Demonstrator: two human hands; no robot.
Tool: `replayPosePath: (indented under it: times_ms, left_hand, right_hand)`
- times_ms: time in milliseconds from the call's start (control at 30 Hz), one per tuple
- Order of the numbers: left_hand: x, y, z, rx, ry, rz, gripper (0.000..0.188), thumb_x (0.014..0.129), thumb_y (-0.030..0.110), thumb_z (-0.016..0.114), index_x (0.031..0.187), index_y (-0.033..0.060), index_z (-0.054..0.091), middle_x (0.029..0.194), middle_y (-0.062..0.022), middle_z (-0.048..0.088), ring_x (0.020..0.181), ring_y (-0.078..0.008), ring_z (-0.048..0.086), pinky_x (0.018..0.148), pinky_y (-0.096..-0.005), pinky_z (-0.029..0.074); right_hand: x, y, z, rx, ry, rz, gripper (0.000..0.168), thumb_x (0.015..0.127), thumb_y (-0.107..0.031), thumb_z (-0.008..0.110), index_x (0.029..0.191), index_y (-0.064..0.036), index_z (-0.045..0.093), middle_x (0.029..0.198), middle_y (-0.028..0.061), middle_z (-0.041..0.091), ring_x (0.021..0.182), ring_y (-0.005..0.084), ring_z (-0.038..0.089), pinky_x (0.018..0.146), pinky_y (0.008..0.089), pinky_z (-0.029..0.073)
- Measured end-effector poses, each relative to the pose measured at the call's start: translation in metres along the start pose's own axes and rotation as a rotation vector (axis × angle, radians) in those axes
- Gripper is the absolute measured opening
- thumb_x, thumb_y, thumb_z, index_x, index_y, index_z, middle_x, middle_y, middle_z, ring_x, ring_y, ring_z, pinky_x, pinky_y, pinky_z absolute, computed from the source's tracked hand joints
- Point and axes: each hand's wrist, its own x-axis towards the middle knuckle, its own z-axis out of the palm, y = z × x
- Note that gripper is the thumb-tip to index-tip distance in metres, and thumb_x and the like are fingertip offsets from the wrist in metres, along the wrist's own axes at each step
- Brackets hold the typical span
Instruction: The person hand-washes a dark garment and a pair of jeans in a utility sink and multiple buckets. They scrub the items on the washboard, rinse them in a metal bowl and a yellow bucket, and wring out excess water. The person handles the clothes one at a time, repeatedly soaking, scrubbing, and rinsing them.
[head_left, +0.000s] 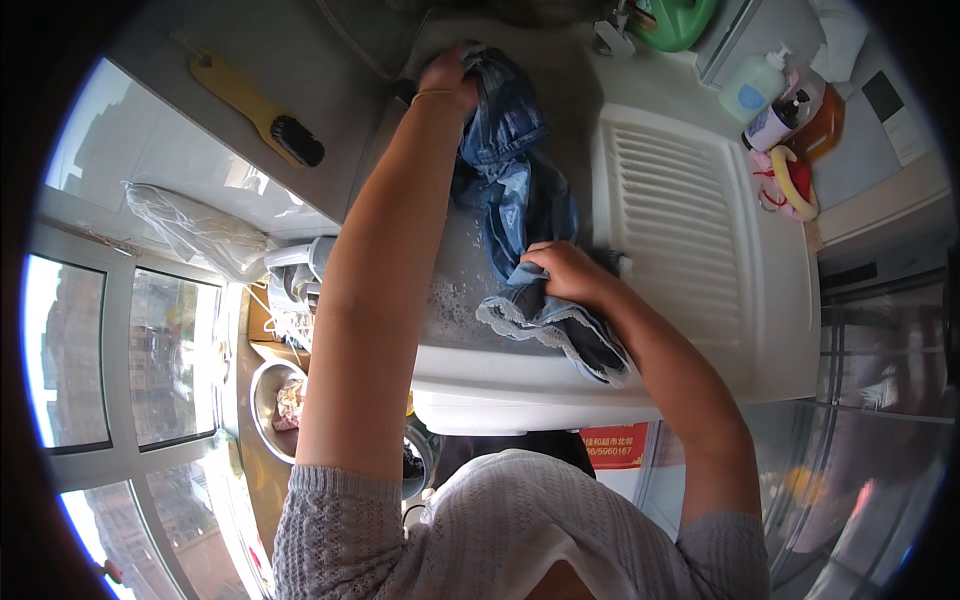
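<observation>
A pair of wet blue jeans (502, 150) stretches lengthwise over the laundry sink (517, 367). At the far end my left hand (450, 79) grips the bunched denim. Closer to me, my right hand (566, 274) is closed around a leg just above its pale frayed hem (555, 330). That hem hangs open near the sink's front rim. Soapy water with foam (454, 307) shows in the basin beside the jeans. A ribbed washboard (675, 202) is moulded into the sink to the right of my right hand.
A yellow-handled scrub brush (255, 109) hangs on the left wall. The tap (615, 37) and a green jug (675, 22) stand at the back. Pump bottles (754, 86) line the right side. A metal bowl (262, 412) sits at lower left.
</observation>
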Motion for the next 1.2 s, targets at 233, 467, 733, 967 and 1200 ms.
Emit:
replayPosePath:
  times_ms: [233, 467, 733, 967, 1200]
  left_hand:
    - [0.012, -0.025, -0.016, 1.319, -0.495, 0.431, 0.08, 0.079, 0.025, 0.078, 0.146, 0.0046, 0.039, 0.14, -0.0178, 0.05, 0.129, -0.0349, 0.049, 0.108, -0.0371, 0.041]
    - [-0.077, -0.109, -0.068, 0.758, 0.158, -0.177, 0.125, 0.061, 0.033, 0.091, 0.154, 0.0079, 0.012, 0.153, -0.0189, 0.029, 0.141, -0.0344, 0.032, 0.113, -0.04, 0.034]
    - [-0.061, -0.107, -0.051, 0.814, 0.008, 0.133, 0.098, 0.06, 0.009, 0.082, 0.145, 0.0025, 0.035, 0.131, -0.0219, 0.056, 0.118, -0.0353, 0.058, 0.097, -0.0403, 0.049]
    - [-0.129, -0.032, -0.009, 1.412, -0.232, 0.654, 0.079, 0.074, 0.001, 0.06, 0.148, 0.0149, 0.037, 0.114, -0.017, 0.063, 0.091, -0.0341, 0.068, 0.077, -0.0462, 0.055]
    - [-0.203, -0.06, -0.028, 1.557, -0.59, 0.823, 0.099, 0.073, 0.032, 0.076, 0.155, 0.021, 0.021, 0.14, -0.0236, 0.046, 0.122, -0.0382, 0.054, 0.103, -0.0415, 0.044]
  right_hand:
    - [0.006, 0.002, 0.006, 0.171, 0.1, 0.057, 0.047, 0.064, -0.001, 0.074, 0.111, -0.007, 0.066, 0.12, 0.0178, 0.059, 0.106, 0.0358, 0.06, 0.091, 0.0409, 0.049]
    - [0.026, -0.036, 0.014, -0.309, -0.178, 0.568, 0.088, 0.07, -0.021, 0.072, 0.15, -0.025, 0.037, 0.157, 0.0256, 0.02, 0.141, 0.0575, 0.016, 0.116, 0.0536, 0.028]
    - [0.047, -0.014, 0.0, 0.262, -0.186, 0.207, 0.088, 0.074, -0.033, 0.081, 0.148, -0.01, 0.039, 0.154, 0.0183, 0.034, 0.141, 0.0363, 0.033, 0.113, 0.0445, 0.032]
    - [0.085, 0.005, -0.096, 1.183, 0.518, 0.631, 0.115, 0.076, -0.062, 0.075, 0.156, -0.014, 0.008, 0.161, 0.0156, 0.013, 0.145, 0.0367, 0.02, 0.104, 0.055, 0.037]
    - [0.138, 0.099, -0.09, 0.127, 0.466, 0.834, 0.114, 0.065, -0.036, 0.085, 0.156, -0.025, 0.017, 0.157, 0.0207, 0.018, 0.14, 0.0409, 0.032, 0.111, 0.0456, 0.037]
